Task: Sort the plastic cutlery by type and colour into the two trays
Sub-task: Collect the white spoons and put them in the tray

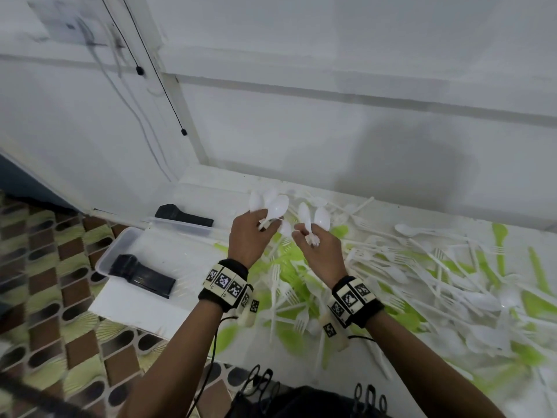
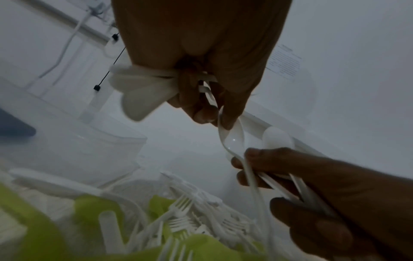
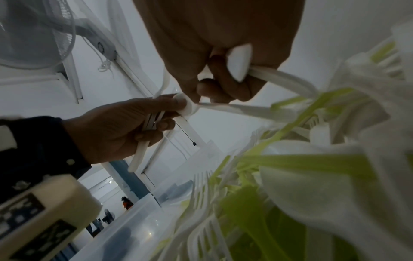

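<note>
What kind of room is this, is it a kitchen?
Probably not a kitchen: more likely a plain workroom. There is a white table against a bare white wall, a patterned tiled floor, and a fan.

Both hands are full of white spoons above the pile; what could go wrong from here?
The left hand grips several white spoons fanned out loosely, so one could slip back into the mixed pile. The right hand holds more spoons, leaving no free fingers. Both trays sit far left, a long carry.

Dim, blurred, edge-warped wrist views
</note>
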